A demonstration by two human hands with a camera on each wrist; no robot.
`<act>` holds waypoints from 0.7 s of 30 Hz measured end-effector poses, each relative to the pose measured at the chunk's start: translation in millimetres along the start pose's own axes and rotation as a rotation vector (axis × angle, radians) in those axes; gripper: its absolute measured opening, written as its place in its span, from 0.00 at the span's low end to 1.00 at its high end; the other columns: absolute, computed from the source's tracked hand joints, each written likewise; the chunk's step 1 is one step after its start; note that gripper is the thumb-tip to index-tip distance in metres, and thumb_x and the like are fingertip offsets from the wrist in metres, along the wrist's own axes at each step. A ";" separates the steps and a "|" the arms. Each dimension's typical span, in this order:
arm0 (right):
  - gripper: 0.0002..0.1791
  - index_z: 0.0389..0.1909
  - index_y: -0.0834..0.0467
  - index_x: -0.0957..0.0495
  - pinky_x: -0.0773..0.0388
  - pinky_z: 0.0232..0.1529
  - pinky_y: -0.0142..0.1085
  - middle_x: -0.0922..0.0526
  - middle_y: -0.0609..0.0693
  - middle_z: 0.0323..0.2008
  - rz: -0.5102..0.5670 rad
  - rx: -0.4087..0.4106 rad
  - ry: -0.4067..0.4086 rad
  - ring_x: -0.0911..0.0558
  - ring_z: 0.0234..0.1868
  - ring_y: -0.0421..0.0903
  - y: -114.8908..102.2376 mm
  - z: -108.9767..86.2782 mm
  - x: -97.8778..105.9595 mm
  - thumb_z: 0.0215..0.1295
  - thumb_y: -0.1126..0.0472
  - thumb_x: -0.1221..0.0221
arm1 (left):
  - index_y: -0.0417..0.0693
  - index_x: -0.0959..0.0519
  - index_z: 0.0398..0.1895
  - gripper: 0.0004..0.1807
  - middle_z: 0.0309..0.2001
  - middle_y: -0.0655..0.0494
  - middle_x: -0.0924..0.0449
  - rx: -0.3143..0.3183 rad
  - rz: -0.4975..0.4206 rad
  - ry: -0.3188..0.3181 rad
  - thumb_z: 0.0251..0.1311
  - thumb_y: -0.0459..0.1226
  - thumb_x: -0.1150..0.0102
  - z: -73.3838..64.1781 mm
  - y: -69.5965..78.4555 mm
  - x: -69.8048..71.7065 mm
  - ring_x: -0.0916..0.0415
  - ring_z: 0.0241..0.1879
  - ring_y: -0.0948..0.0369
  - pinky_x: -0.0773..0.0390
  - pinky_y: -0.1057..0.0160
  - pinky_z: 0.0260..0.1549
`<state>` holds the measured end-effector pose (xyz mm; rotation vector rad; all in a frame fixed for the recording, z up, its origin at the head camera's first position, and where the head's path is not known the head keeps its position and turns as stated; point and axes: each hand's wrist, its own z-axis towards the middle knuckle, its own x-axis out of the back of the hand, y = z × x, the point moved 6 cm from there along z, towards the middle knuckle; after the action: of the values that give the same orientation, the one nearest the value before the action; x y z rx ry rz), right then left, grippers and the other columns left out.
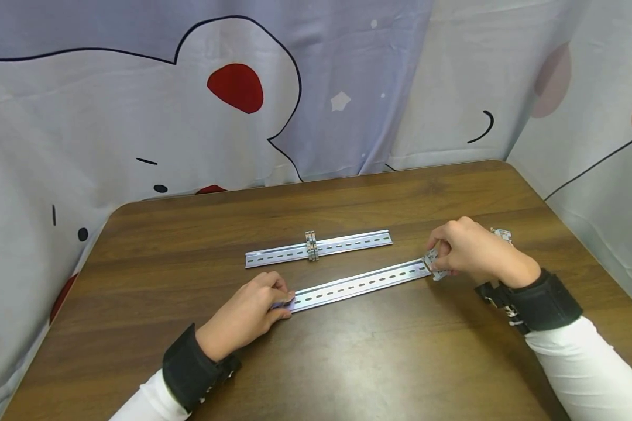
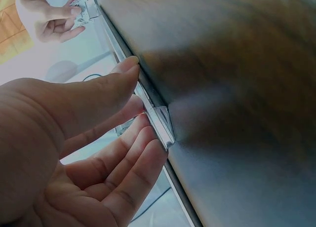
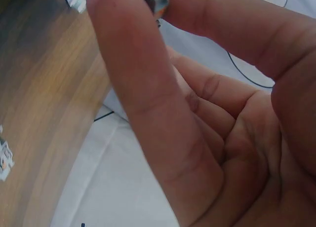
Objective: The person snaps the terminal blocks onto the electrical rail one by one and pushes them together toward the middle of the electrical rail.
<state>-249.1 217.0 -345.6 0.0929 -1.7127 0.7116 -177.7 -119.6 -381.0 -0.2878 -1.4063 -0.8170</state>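
A slotted metal DIN rail (image 1: 358, 286) lies slantwise across the table. My left hand (image 1: 253, 307) grips its left end; in the left wrist view the thumb and fingers pinch the rail's edges (image 2: 159, 123). My right hand (image 1: 471, 251) pinches a small grey terminal block (image 1: 439, 275) between thumb and index finger, right at the rail's right end. Most of that block (image 3: 159, 2) is hidden by the fingertips in the right wrist view. Behind lies a second, shorter-looking rail (image 1: 358, 242) with a few terminal blocks (image 1: 312, 245) clipped across its middle.
Beyond the right hand more grey terminal block pieces (image 1: 502, 235) lie on the wooden table (image 1: 368, 356), partly hidden by that hand. A patterned curtain (image 1: 342, 70) hangs along the table's back and sides. Both wrists wear black straps (image 1: 192, 371).
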 end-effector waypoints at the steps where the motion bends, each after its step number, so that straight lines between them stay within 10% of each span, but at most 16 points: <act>1: 0.15 0.41 0.62 0.17 0.24 0.33 0.36 0.26 0.39 0.13 0.004 0.000 -0.003 0.26 0.15 0.36 -1.1 0.2 -1.4 0.52 0.64 0.29 | 0.42 0.14 0.45 0.17 0.37 0.58 0.25 -0.002 0.002 0.003 0.51 0.38 0.27 0.0 0.0 -0.1 0.28 0.38 0.61 0.25 0.64 0.36; 21: 0.13 0.37 0.67 0.17 0.35 0.20 0.33 0.31 0.43 0.13 -0.096 -0.068 0.090 0.34 0.15 0.38 -8.0 9.2 -16.3 0.48 0.70 0.32 | 0.43 0.14 0.46 0.17 0.38 0.58 0.25 0.006 -0.003 0.000 0.52 0.39 0.27 -0.3 -1.0 -0.8 0.27 0.38 0.61 0.24 0.63 0.37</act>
<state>-249.0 200.9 -358.0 0.0937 -1.6329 0.5784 -178.0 -120.2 -382.1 -0.2810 -1.4091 -0.8147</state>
